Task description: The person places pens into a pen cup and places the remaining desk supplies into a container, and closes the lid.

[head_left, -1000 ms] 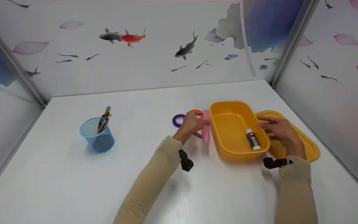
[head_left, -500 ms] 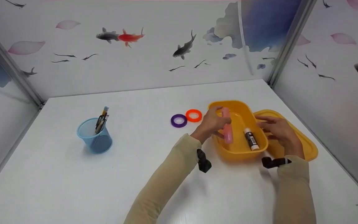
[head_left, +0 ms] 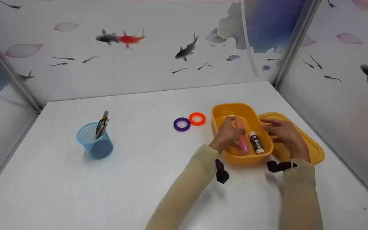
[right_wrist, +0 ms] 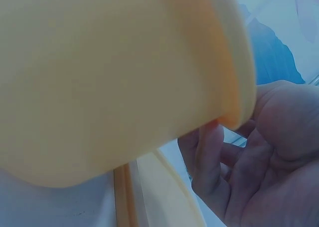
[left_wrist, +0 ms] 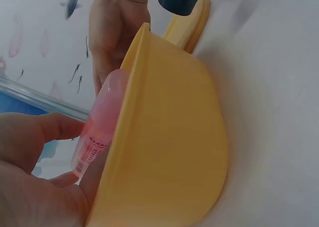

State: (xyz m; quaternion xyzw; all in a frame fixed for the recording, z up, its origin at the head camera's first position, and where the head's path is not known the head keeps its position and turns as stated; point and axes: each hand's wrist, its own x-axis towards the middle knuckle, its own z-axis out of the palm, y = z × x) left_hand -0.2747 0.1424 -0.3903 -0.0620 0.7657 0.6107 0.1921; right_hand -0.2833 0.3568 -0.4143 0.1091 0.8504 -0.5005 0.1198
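Observation:
In the head view my left hand [head_left: 229,133] reaches into the yellow plastic box [head_left: 235,159] and holds a pink translucent tube [head_left: 244,145] between thumb and fingers. The left wrist view shows print and a barcode on this tube [left_wrist: 92,149], which slants down past the rim. Beside it in the box lies a glue stick [head_left: 256,142] with a black label and white ends. My right hand [head_left: 284,134] holds the box's right rim; in the right wrist view a fingertip presses under the rim. The thumb tip is hidden there.
The yellow lid [head_left: 311,145] lies to the right, partly under the right hand. Left of the box are an orange ring [head_left: 204,118] and a purple ring [head_left: 175,124]. A blue cup [head_left: 97,150] with several pens stands further left. Printed panels [head_left: 152,73] enclose the table.
My left hand has carried the pink tube rightward from beside the box, over the rim and down into it, next to the glue stick. The right hand stays at the box's rim.

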